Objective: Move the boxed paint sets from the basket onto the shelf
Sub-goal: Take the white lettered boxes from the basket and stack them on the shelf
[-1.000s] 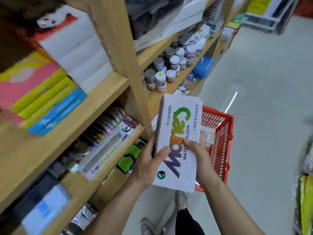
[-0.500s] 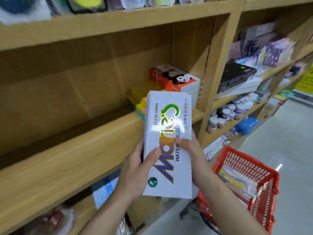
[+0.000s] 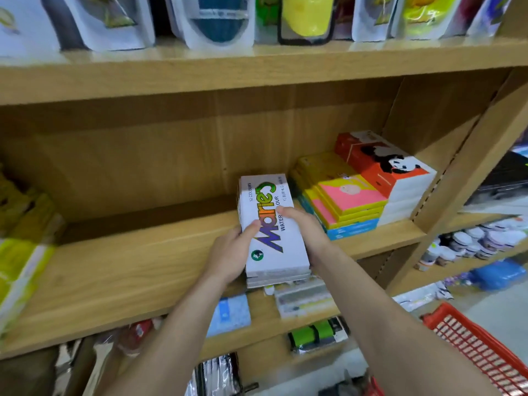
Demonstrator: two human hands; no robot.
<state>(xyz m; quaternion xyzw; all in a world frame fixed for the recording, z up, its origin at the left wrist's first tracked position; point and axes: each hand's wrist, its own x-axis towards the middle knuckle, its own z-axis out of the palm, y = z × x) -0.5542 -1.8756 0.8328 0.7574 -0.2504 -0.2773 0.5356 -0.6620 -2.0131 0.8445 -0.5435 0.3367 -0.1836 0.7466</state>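
A small stack of white boxed paint sets [image 3: 270, 232], printed "Marie's water colour", lies lengthwise on the wooden shelf [image 3: 137, 270], its near end jutting over the front edge. My left hand [image 3: 233, 254] grips the stack's left side, thumb on the top box. My right hand [image 3: 307, 232] holds the right side, fingers on the lid. The red basket [image 3: 480, 350] shows only as a corner at the lower right; its contents are out of view.
Right of the stack lie piled yellow-pink-blue boxes [image 3: 345, 204] and an orange panda box stack [image 3: 391, 172]. Yellow-green packs [image 3: 20, 252] sit at the shelf's left. Pouches [image 3: 217, 21] line the shelf above. Paint jars [image 3: 474, 241] fill the right bay.
The view swung up from the basket to the shelf. Both hands carried the white boxes up and forward, and the stack now rests on the shelf board beside the coloured boxes.
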